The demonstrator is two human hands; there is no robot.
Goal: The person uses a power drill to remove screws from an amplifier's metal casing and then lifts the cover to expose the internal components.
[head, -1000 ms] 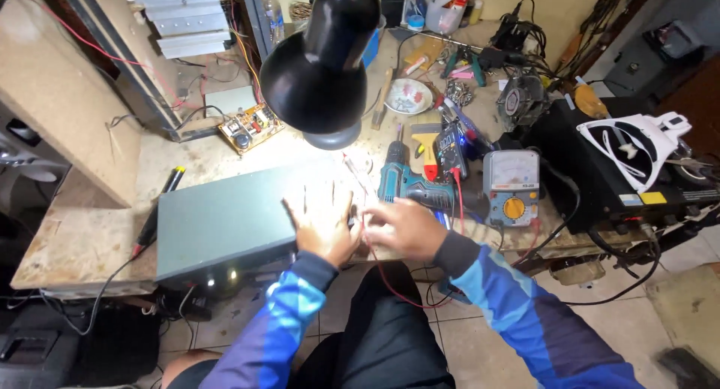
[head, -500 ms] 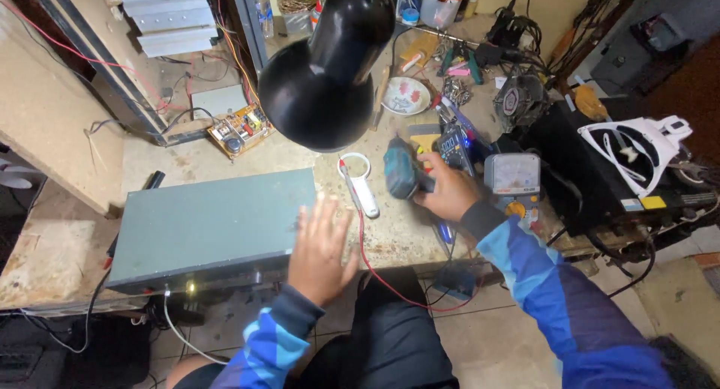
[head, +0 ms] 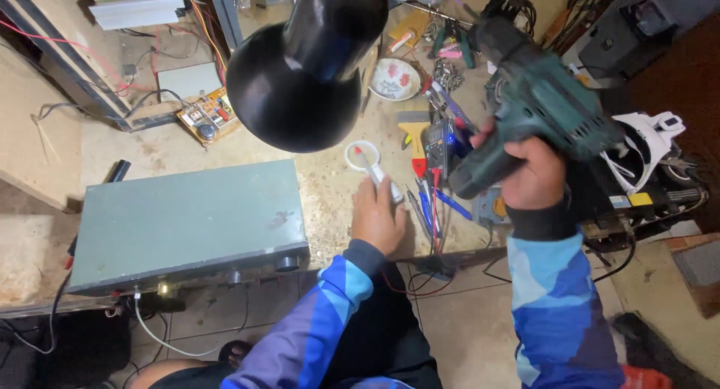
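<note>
My right hand (head: 534,175) grips a green drill (head: 536,108) above the dusty, cluttered workbench (head: 330,190), left hand (head: 377,218) closed around a magnifier (head: 367,160).

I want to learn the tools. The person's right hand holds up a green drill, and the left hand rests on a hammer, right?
Not quite. In the head view the right hand does hold the green drill, but the left hand rests on a white magnifying glass, not a hammer.
</note>
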